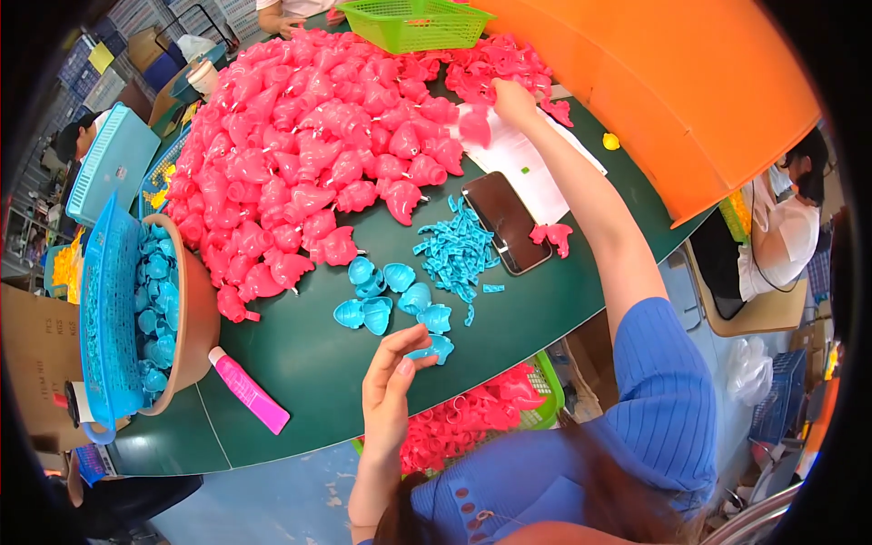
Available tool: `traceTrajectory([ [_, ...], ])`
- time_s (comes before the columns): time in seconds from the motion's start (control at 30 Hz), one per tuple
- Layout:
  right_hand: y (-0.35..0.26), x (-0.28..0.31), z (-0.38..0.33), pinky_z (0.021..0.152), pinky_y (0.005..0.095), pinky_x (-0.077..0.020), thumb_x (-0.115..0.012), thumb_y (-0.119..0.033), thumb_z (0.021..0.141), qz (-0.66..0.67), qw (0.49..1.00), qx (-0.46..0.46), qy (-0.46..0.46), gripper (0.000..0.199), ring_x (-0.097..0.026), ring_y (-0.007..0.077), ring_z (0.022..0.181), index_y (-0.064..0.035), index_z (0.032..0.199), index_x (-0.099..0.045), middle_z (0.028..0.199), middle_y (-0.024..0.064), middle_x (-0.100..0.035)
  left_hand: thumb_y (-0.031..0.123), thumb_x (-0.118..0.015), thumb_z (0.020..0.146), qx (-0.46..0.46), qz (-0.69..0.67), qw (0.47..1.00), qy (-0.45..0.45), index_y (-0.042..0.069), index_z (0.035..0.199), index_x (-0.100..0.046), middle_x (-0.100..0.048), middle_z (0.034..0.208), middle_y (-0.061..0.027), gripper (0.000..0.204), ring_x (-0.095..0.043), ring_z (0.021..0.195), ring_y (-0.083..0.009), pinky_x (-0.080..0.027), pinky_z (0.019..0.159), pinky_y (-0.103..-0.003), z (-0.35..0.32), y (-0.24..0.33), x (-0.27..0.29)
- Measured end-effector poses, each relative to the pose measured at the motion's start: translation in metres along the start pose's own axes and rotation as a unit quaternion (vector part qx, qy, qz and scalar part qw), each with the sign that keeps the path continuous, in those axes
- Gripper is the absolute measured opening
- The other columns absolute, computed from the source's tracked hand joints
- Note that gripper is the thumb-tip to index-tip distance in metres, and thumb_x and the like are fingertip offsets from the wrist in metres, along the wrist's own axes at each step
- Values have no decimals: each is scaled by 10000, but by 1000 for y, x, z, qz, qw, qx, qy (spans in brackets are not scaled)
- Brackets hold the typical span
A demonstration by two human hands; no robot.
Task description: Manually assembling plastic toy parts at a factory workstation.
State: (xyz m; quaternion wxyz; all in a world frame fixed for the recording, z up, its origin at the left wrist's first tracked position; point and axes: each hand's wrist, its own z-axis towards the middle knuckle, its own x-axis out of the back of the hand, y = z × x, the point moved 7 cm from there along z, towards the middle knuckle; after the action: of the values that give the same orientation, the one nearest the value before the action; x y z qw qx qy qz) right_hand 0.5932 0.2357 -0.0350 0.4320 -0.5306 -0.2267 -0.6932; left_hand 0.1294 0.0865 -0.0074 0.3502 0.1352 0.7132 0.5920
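My left hand hovers at the near table edge with fingers loosely curled around a small blue shell-shaped plastic piece. My right hand reaches far across the green table and grips a pink plastic toy part at the edge of the big pink pile. A few blue shell pieces lie just beyond my left hand. A heap of thin blue strips lies beside a black phone.
A brown bowl of blue pieces sits at left inside a blue basket. A pink tube lies near it. A green basket and an orange bin stand at the far side. Pink parts fill a green basket below the table. Other people sit around.
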Motion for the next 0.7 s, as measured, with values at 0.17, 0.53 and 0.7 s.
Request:
traceTrajectory([
  [0.17,18,11,-13,736,422,-458,-534,-30,705,94,990,76,65,380,-576,312,902,-55,1084,-543,872,160,-605,169,-432,880,6,17,1000,-2,-62,1170,-460,-500,1140,-136,372,-491,1063,-221,-446,850,-366,-1,2,-1],
  [0.53,-170,186,-294,628,332,-462,-618,82,651,299,834,464,21,317,-565,272,739,-9,947,-553,824,114,-568,194,-473,899,64,-221,973,-31,3,1314,-314,-435,1265,-137,484,-482,1105,-223,-409,912,-342,5,-25,-21],
  [0.7,-190,192,-355,573,347,-448,-645,92,589,345,787,511,15,313,-565,255,705,20,878,-546,826,110,-581,176,-472,901,74,-243,967,-34,1,1293,-353,-482,1220,-85,445,-506,1060,-148,-417,884,-293,-25,-43,-21],
])
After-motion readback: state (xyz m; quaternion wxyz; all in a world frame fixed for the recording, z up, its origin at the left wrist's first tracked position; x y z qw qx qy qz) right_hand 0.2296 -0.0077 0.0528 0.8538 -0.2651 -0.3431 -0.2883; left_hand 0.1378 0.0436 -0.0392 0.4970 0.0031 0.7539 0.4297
